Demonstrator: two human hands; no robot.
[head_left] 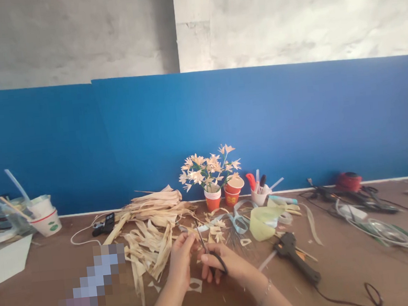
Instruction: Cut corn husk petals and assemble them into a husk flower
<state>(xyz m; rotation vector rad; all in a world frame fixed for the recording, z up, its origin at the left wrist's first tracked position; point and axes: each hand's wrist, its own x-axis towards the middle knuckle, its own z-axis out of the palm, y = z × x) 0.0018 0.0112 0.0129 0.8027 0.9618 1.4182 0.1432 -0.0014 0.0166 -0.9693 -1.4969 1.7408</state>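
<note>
"Where are the scissors (pixel 222 264)?"

"In my right hand (pixel 220 267). My fingers curl about the dark handles, and the narrow blades point up and away from me, beside my left fingertips."

"And your left hand (pixel 180 260)?"

"Thumb and fingers are pressed together, pinching a small pale piece (pixel 193 232); it is too small to make out clearly."

"What surrounds you?"

"A loose heap of dried husks (pixel 150 247) lies just left of my left hand on the brown table (pixel 349 273). Beneath and between my wrists is a pale offcut (pixel 195 285) with a rounded gap. A black glue gun (pixel 296 258) lies to my right, near a yellow-green ribbon (pixel 263 224). Beyond my hands, white flowers (pixel 200 171) rise from a red-and-white paper cup (pixel 213 203)."

"How are your arms?"

"Bare forearms slant inward from the near edge, hands nearly meeting; a thin bracelet (pixel 266 291) circles my right wrist."
</note>
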